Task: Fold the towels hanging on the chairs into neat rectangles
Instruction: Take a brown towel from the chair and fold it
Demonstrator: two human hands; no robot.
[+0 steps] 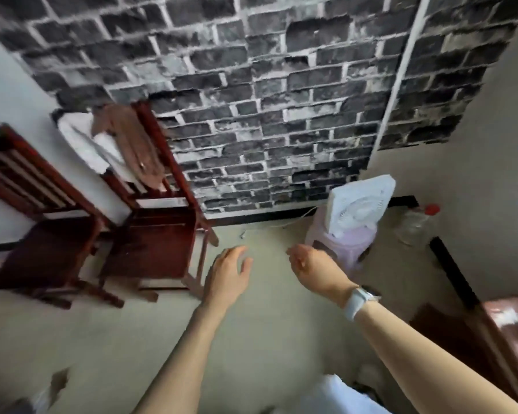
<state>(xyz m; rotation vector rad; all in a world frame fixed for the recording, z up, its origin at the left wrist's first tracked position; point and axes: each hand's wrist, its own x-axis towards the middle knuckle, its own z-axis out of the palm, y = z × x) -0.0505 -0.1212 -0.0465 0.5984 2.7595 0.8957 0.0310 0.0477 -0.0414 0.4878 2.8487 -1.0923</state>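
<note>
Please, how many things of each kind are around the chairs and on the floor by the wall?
Dark red wooden chairs: 2
Towels, one white cloth, one brown cloth: 2
White box fan: 1
Pale purple plastic stool: 1
Clear plastic bottle with red cap: 1
Total: 7

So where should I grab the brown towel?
Take the brown towel at its top, where it folds over the chair back. Come from the front, since the wall is behind. It hangs loose, so lifting straight up should free it.
</note>
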